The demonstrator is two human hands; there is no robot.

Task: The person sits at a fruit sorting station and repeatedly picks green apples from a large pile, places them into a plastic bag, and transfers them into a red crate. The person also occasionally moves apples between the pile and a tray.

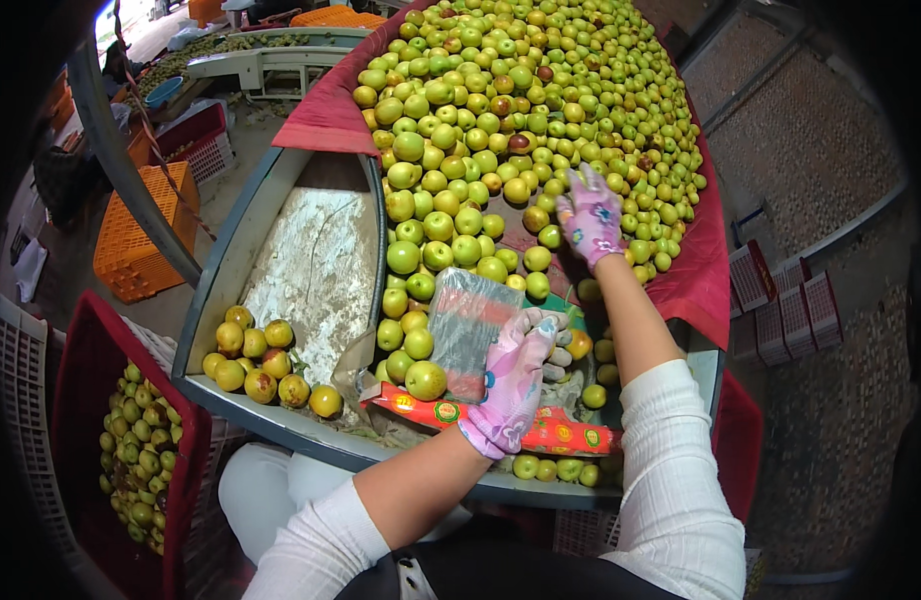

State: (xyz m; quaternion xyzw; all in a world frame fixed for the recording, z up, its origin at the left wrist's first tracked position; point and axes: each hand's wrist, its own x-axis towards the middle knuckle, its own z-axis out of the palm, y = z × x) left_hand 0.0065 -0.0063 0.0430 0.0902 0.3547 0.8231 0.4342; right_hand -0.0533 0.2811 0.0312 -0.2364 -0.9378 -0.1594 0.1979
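A large heap of green-yellow jujubes [460,157], some with brown blotches, spreads over a red cloth on the sorting table. My right hand [594,217], in a pink floral glove, reaches over the heap's near part with its fingers apart. In a matching glove, my left hand [509,382] is curled beside a plastic-wrapped block [472,322]. Its grey-coated fingertips are close to a blotched orange-yellow jujube [579,343]; whether they hold anything is hidden. Below the left wrist runs a folded red printed strip [430,411] along the table's front.
Several blotched jujubes [262,375] lie in the metal side tray [318,247] at left. A red-lined crate [187,480] of jujubes stands at lower left. Orange crates [142,232] are stacked beyond a metal post [130,165]. White-and-red crates [794,307] sit at right.
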